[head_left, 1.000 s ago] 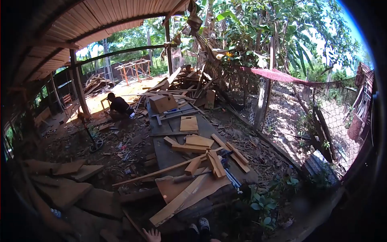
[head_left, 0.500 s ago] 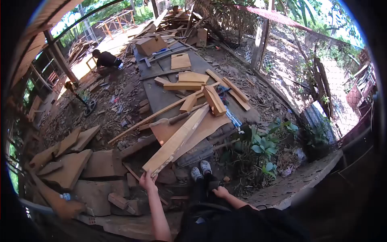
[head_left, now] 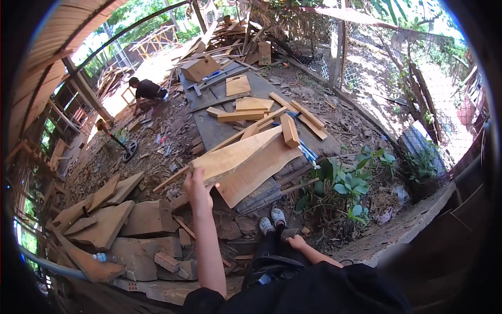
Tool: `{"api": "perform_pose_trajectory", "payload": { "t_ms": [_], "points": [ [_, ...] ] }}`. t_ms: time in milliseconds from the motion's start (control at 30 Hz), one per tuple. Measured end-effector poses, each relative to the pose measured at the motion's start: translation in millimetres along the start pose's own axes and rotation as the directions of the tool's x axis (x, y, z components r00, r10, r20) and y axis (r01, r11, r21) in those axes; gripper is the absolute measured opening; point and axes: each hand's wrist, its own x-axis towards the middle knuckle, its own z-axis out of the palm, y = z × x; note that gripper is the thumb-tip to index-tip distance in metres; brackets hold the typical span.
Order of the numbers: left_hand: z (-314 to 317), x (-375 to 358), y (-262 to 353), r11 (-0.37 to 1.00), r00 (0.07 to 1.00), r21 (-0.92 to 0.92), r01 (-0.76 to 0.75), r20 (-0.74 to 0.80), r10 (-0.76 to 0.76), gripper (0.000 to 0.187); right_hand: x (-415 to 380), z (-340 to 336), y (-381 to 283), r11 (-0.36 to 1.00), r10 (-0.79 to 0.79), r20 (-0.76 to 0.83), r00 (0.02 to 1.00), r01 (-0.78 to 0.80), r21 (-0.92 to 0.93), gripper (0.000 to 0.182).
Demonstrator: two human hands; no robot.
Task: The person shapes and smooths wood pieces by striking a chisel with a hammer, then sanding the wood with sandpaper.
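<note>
Two bare hands are out in front of the body; the left hand point(head_left: 195, 182) grasps the near end of a pale plank point(head_left: 235, 153), thumb and fingers about its edge; the plank slants away across the dark worktop point(head_left: 212, 128), just beside a wider wavy-edged board point(head_left: 253, 175), its far end close to a squared wooden block point(head_left: 289, 131); the right hand point(head_left: 296, 243), held low near the legs, is closed around a small dark object point(head_left: 288, 234), perhaps a block, though it is too small to make out; farther up the worktop lie short timber pieces point(head_left: 253, 104) and a boxy wooden chunk point(head_left: 200, 68); rough slabs point(head_left: 104, 225) lie at lower left; another person point(head_left: 149, 90) crouches beyond, well apart.
</note>
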Motion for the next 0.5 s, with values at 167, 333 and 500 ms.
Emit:
{"api": "perform_pose_trajectory", "payload": {
  "t_ms": [167, 333, 500],
  "points": [
    [38.7, 34.9, -4.7, 0.844, 0.92, 0.375, -0.384, 0.228, 0.318, 0.026, -1.6, 1.1, -1.5, 1.0, -0.011, 0.016, 1.0, 0.011, 0.001, 0.046],
    [45.3, 26.7, 43.2, 0.901, 0.921, 0.193, -0.388, 0.111, 0.373, 0.018, -1.7, -4.0, 3.8, 0.994, -0.06, -0.038, 0.997, 0.063, 0.084, 0.045],
    [-9.1, -33.7, 119.0, 0.88, 0.898, 0.184, -0.438, 0.142, 0.417, 0.043, -12.4, -12.6, -8.5, 0.999, 0.006, 0.019, 1.0, -0.007, 0.053, 0.048]
  ]
}}
